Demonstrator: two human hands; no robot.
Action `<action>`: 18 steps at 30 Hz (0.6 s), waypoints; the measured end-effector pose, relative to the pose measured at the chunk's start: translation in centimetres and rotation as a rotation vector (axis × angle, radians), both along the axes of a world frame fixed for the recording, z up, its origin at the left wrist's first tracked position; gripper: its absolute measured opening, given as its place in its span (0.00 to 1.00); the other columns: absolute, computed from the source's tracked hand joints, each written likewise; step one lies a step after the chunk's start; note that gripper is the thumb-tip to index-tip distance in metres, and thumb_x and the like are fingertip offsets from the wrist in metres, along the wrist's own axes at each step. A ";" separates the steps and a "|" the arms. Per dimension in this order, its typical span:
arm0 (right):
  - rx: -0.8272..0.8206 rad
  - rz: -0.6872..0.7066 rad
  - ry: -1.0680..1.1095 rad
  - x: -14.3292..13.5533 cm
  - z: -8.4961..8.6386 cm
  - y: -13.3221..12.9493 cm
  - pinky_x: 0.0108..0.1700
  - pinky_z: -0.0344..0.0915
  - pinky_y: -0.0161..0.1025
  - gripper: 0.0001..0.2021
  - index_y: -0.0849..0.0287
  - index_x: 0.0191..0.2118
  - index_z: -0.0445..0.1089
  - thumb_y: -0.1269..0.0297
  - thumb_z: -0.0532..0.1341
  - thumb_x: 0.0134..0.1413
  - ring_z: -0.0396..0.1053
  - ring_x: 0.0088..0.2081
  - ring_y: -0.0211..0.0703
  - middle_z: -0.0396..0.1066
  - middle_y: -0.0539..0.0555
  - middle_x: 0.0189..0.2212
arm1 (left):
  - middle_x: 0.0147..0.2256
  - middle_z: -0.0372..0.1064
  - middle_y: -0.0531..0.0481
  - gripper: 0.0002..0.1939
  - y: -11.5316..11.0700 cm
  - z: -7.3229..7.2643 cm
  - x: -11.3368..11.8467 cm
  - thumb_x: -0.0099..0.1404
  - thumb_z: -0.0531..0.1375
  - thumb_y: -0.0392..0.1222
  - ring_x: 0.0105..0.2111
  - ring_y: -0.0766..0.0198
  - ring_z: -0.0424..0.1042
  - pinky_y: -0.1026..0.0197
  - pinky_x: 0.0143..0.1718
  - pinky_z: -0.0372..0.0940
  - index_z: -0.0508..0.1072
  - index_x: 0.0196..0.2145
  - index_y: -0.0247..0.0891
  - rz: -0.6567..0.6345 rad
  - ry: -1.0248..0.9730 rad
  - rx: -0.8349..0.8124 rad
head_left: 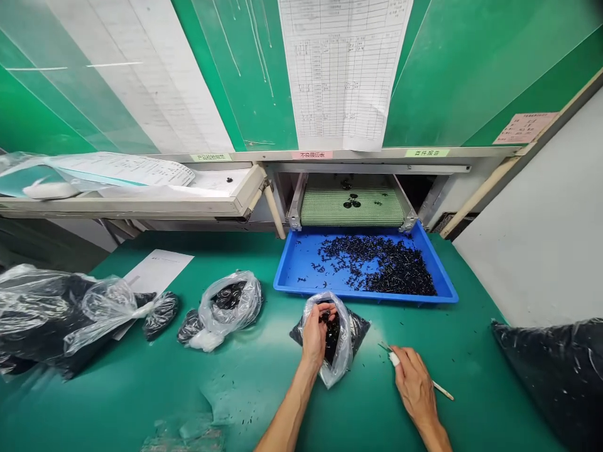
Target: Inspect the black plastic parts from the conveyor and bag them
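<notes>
My left hand [316,333] reaches into the mouth of an open clear plastic bag [342,358] of small black parts; its fingers are curled at the opening, and what they hold, if anything, is too small to name. To the right, my right hand [414,383] rests low over the green table, wrapped round a thin pale stick [443,391] with white wrapping near its front and a dark thin tip. Behind both hands stands a blue tray [292,290] with many small black parts heaped toward its right side.
A green conveyor belt [325,210] carrying several black pieces ends above the tray. At left lie another open bag [254,298] and a large tied bag [42,314]. A black-filled bag [556,370] sits at far right.
</notes>
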State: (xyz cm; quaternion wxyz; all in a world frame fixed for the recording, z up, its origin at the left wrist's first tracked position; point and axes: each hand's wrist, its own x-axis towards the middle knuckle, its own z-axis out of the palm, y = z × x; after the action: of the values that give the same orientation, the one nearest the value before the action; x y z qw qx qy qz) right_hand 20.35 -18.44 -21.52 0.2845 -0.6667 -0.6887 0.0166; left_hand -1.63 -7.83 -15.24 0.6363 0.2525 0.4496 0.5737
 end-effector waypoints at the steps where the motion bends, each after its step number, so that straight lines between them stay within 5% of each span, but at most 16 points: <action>1: -0.012 0.004 0.004 0.1 0.1 0.0 0.34 0.64 0.40 0.17 0.56 0.46 0.66 0.61 0.43 0.64 0.65 0.34 0.45 0.66 0.57 0.36 | 0.39 0.73 0.42 0.21 -0.1 0.1 -0.1 0.62 0.53 0.56 0.41 0.57 0.70 0.54 0.49 0.60 0.74 0.36 0.36 -0.008 0.038 0.000; 6: -0.079 0.017 -0.053 0.4 1.2 0.6 0.35 0.65 0.42 0.16 0.53 0.43 0.68 0.58 0.45 0.63 0.66 0.33 0.45 0.68 0.55 0.34 | 0.44 0.72 0.45 0.12 -1.1 0.7 -0.1 0.61 0.56 0.41 0.49 0.55 0.66 0.53 0.55 0.54 0.73 0.42 0.41 -0.090 0.453 0.076; 10: -0.066 0.035 0.047 0.5 5.6 4.4 0.41 0.66 0.41 0.15 0.53 0.48 0.66 0.60 0.47 0.62 0.67 0.41 0.46 0.68 0.57 0.42 | 0.51 0.67 0.45 0.17 -2.0 0.5 0.4 0.59 0.56 0.35 0.54 0.54 0.61 0.50 0.57 0.50 0.72 0.46 0.43 -0.144 0.677 0.229; 15: -0.013 0.091 0.199 0.1 13.6 16.6 0.43 0.63 0.38 0.15 0.58 0.47 0.68 0.64 0.47 0.62 0.67 0.41 0.43 0.69 0.55 0.41 | 0.42 0.70 0.44 0.10 -2.3 0.0 0.4 0.63 0.53 0.37 0.46 0.54 0.66 0.51 0.51 0.57 0.73 0.38 0.43 0.098 0.743 0.265; 18: 0.073 0.085 0.152 -0.2 16.7 25.5 0.43 0.62 0.38 0.14 0.61 0.43 0.70 0.67 0.49 0.60 0.67 0.39 0.43 0.70 0.55 0.37 | 0.40 0.69 0.45 0.08 -1.1 0.7 -0.2 0.63 0.54 0.41 0.44 0.55 0.66 0.53 0.50 0.58 0.72 0.37 0.43 0.208 0.703 0.233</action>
State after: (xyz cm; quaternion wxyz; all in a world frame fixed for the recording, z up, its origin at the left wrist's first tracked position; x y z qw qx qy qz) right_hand 20.12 7.08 -4.81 0.3590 -0.6229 -0.6930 0.0538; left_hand -1.87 -8.91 -14.55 0.3486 0.4577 0.5953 0.5609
